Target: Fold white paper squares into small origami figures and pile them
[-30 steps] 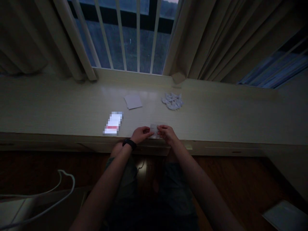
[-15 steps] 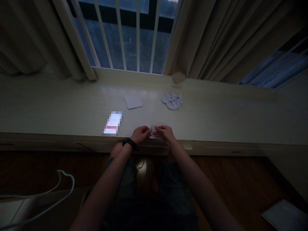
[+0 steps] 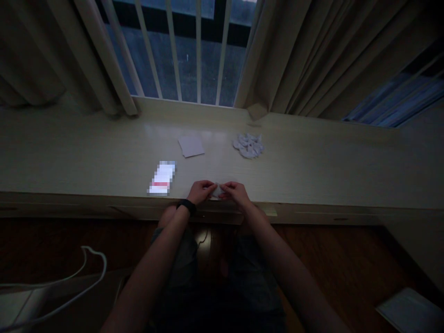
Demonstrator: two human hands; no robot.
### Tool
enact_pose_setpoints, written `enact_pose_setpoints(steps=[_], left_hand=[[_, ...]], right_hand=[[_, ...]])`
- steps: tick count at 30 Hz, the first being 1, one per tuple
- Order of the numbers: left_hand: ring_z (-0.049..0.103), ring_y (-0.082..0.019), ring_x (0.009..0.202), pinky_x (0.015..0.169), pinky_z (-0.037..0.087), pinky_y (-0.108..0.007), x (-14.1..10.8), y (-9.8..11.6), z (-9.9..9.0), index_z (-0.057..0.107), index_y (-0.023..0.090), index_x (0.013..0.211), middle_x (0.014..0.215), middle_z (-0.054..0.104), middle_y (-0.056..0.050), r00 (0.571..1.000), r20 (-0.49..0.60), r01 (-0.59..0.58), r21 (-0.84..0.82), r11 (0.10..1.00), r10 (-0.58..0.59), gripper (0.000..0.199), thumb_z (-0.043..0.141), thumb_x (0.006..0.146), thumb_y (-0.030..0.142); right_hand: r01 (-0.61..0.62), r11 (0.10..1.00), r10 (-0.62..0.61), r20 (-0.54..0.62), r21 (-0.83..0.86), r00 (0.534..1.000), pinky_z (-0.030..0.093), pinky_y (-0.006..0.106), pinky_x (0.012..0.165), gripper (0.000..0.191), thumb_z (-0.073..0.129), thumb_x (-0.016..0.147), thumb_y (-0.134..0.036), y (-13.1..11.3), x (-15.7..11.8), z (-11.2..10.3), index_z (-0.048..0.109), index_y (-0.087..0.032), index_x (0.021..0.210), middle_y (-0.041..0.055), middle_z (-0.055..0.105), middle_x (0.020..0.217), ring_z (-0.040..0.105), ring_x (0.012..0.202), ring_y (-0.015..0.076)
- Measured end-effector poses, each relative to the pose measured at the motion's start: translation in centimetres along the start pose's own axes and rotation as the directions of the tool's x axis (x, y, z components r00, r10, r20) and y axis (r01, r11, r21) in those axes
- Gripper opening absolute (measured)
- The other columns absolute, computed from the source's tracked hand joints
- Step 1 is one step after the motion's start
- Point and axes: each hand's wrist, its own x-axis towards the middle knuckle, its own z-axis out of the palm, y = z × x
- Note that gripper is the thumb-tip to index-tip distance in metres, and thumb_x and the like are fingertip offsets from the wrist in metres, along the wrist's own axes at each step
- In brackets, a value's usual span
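Near the front edge of the pale counter, my left hand and my right hand pinch a small piece of white paper between them. The paper looks folded; its exact shape is too small and dim to tell. A black band circles my left wrist. Beyond my hands to the left lies a short stack of white square paper sheets. Farther right is a pile of small folded or crumpled white paper pieces.
A lit phone, its screen blurred out, lies left of my hands. Curtains and a barred window stand behind the counter. A small beige block sits by the right curtain. A white cable loops at lower left.
My right hand has shifted slightly left, and both hands' fingers have changed their hold on the paper. The paper now shows a little wider between them. The other things stay put.
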Motion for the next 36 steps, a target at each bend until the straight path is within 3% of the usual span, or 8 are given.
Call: enact_pose_setpoints(steps=[5, 8, 12, 17, 27, 36], left_hand=[[0.057, -0.012, 0.049, 0.041, 0.042, -0.021, -0.1, -0.3, 0.1, 0.061, 0.014, 0.078, 0.058, 0.061, 0.0, 1.0, 0.016, 0.005, -0.106, 0.994, -0.003, 0.032, 0.065, 0.072, 0.045], [0.063, -0.015, 0.059, 0.054, 0.052, -0.027, -0.2, -0.7, 0.4, 0.059, 0.014, 0.075, 0.065, 0.064, -0.002, 1.0, 0.003, 0.018, -0.227, 0.974, -0.018, 0.032, 0.07, 0.068, 0.044], [0.065, -0.016, 0.064, 0.067, 0.055, -0.033, -0.2, -0.9, 0.6, 0.063, 0.012, 0.079, 0.072, 0.068, -0.004, 0.998, -0.015, 0.048, -0.305, 0.951, -0.055, 0.037, 0.073, 0.064, 0.044], [0.066, -0.017, 0.077, 0.074, 0.053, -0.031, -0.2, -0.6, 0.1, 0.067, 0.012, 0.094, 0.088, 0.071, -0.008, 0.999, -0.006, 0.032, -0.284, 0.958, -0.035, 0.045, 0.071, 0.066, 0.048], [0.064, -0.018, 0.078, 0.074, 0.05, -0.03, -0.2, -0.9, -0.4, 0.071, 0.014, 0.087, 0.085, 0.071, -0.008, 0.993, -0.099, -0.068, 0.007, 0.998, 0.068, 0.033, 0.07, 0.069, 0.041], [0.066, -0.018, 0.079, 0.076, 0.051, -0.032, -0.2, -1.2, -0.3, 0.069, 0.013, 0.091, 0.087, 0.072, -0.009, 0.995, -0.058, -0.085, -0.084, 0.993, 0.081, 0.035, 0.075, 0.063, 0.032]], right_hand=[[0.0, 0.999, 0.0, -0.005, 0.054, 1.0, 0.054, 0.026, 0.054, 0.032, 0.08, 0.056, -0.037, -0.2, -0.2, 0.2, 0.062, -0.017, 0.072, 0.0014, 0.066, 0.064, 0.066, 0.06, 0.017], [0.009, 0.997, -0.008, -0.012, 0.072, 1.0, 0.055, 0.028, 0.059, 0.033, 0.082, 0.053, -0.036, -0.2, -0.4, 0.2, 0.061, -0.016, 0.067, 0.0017, 0.066, 0.064, 0.066, 0.061, 0.0174], [0.073, 0.992, -0.071, -0.018, 0.099, 0.997, 0.055, 0.031, 0.067, 0.035, 0.081, 0.054, -0.04, 0.1, -0.5, -0.1, 0.064, -0.014, 0.072, 0.0037, 0.068, 0.069, 0.067, 0.066, 0.018], [0.152, 0.977, -0.148, -0.037, 0.146, 0.988, 0.053, 0.034, 0.078, 0.038, 0.079, 0.057, -0.043, 0.5, -0.6, -0.8, 0.066, -0.015, 0.079, 0.0048, 0.069, 0.079, 0.067, 0.078, 0.0194], [0.205, 0.978, -0.206, 0.01, 0.031, 0.979, 0.05, 0.033, 0.08, 0.036, 0.077, 0.061, -0.041, 0.9, -0.5, -1.5, 0.071, -0.017, 0.087, 0.0066, 0.071, 0.091, 0.065, 0.085, 0.0198], [0.292, 0.957, -0.291, 0.08, 0.003, 0.953, 0.048, 0.038, 0.088, 0.031, 0.079, 0.056, -0.028, 1.7, 0.1, -2.3, 0.072, -0.021, 0.086, 0.0065, 0.068, 0.108, 0.063, 0.098, 0.0246]])
